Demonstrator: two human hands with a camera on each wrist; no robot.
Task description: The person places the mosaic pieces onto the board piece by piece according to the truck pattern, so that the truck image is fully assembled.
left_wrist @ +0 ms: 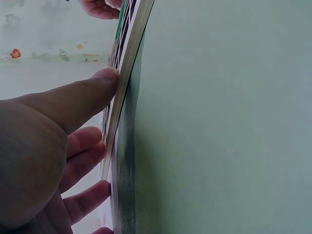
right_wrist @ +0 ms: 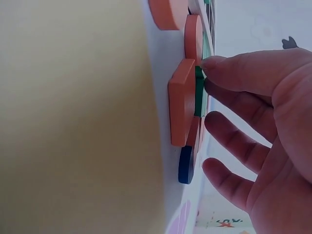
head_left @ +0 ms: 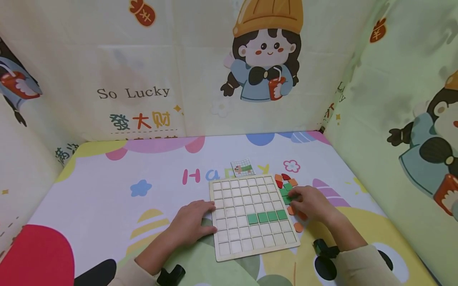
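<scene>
Lying between the board (head_left: 249,208) and the right hand (head_left: 310,201), at its fingertips, the loose green tiles (head_left: 284,192) sit well apart from the left hand (head_left: 191,223) (fingers spread along the board's opposite edge), the right thumb and forefinger nearly meeting, any grip indiscernible.

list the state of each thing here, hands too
grid board: lying flat, partly filled
four green squares: in one row, side by side
loose pieces: strewn along grid board's right side
picture card: flat, beyond grid board
left hand: thumb touching grid board's edge
right hand: at loose pieces, grip unclear
</scene>
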